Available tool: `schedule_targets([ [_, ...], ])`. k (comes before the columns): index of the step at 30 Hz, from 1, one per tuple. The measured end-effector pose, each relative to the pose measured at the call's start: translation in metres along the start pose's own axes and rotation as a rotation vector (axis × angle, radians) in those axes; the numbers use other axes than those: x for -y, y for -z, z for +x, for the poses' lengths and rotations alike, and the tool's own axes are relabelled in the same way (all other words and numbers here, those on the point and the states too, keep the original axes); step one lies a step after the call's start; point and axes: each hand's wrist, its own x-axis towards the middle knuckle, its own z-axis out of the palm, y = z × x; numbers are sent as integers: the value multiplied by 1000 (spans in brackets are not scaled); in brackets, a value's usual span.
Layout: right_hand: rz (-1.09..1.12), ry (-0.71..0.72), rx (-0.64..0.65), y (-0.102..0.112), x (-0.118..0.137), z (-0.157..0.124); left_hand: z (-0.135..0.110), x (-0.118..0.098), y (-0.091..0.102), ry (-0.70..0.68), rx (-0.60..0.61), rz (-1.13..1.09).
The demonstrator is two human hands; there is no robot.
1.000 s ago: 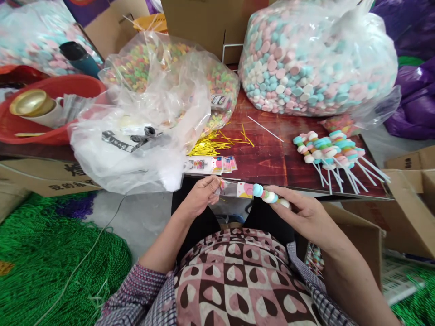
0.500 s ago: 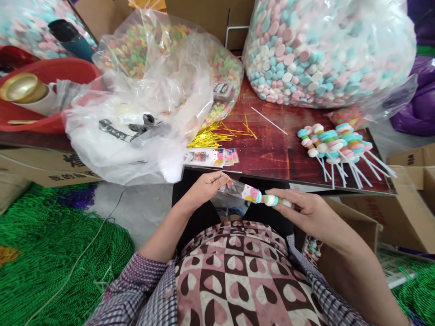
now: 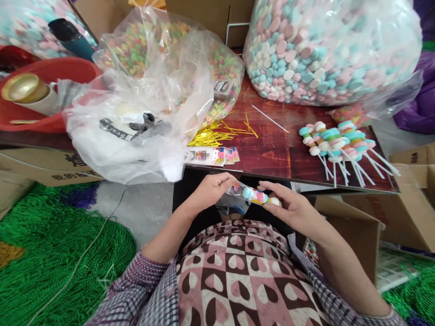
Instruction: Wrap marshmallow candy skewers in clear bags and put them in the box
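Above my lap, my left hand [image 3: 222, 184] pinches one end of a clear printed plastic wrapper [image 3: 240, 189]. My right hand [image 3: 288, 203] is closed around the other end of a marshmallow candy skewer [image 3: 274, 201], whose blue and white pieces sit partly inside the wrapper. The skewer's stick is hidden by my right hand. On the table's right side lies a pile of candy skewers [image 3: 336, 140] with white sticks pointing toward me. More printed wrappers [image 3: 210, 155] lie at the table edge beside gold twist ties [image 3: 207, 136].
A big bag of marshmallows [image 3: 306, 59] stands at the back right, a bag of ring candies [image 3: 149, 50] at the back left. A crumpled plastic bag [image 3: 136, 136] overhangs the front edge. A red basin [image 3: 81, 68] is far left, a single white stick [image 3: 270, 118] mid-table, cardboard boxes [image 3: 353, 226] at right.
The skewer has gone deeper into the wrapper; my right hand has moved left, closer to my left hand. My left hand has shifted slightly to the right.
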Motion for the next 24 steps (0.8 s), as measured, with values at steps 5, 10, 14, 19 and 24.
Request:
schedule_targets([
  [5, 188, -102, -54, -13, 1, 2, 4, 1, -7, 28, 6, -545],
  [10, 441, -217, -220, -26, 4, 9, 10, -3, -16, -44, -34, -859],
  [14, 556, -215, -207, -38, 8, 15, 14, -6, -34, -21, -107, -877],
  [19, 758, -259, -248, -55, 22, 18, 18, -11, -58, 48, -165, -1027],
  [24, 990, -346, -167, -56, 30, -2, 16, -9, -55, 131, -239, -1057],
])
